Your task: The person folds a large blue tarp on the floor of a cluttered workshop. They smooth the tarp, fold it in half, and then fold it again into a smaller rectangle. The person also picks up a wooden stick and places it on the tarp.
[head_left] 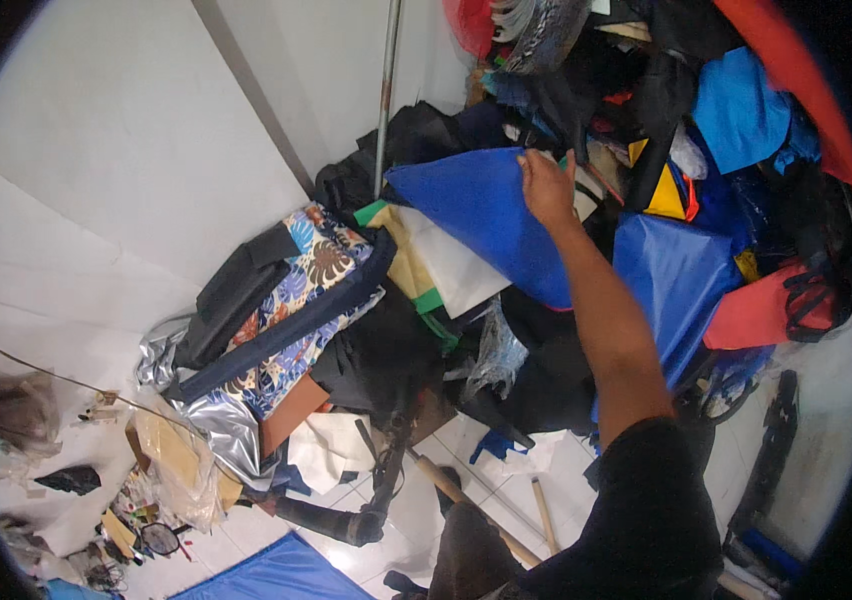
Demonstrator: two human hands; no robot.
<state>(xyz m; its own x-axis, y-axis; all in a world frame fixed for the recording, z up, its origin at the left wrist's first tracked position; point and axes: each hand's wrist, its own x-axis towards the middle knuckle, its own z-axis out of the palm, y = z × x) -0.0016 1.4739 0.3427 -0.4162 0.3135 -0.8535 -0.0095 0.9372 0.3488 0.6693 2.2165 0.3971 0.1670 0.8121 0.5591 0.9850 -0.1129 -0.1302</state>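
Note:
My right hand (549, 192) reaches far up into a heap of cloth, its arm in a black sleeve. Its fingers are closed on the upper edge of a blue fabric piece (491, 205), which spreads out to the left of the hand. Under that piece lies a white panel (454, 262) beside a beige one with green edging (401, 245). Shiny blue material (668, 280) lies to the right of my forearm. My left hand is out of view.
A leaf-patterned fabric roll (321, 275) with dark bands leans left of the heap. A metal pole (386, 100) stands by the white wall. Red (766, 310) and light blue bags (741, 110) lie right. A wooden stick (471, 510) and blue sheet (276, 572) are on the floor.

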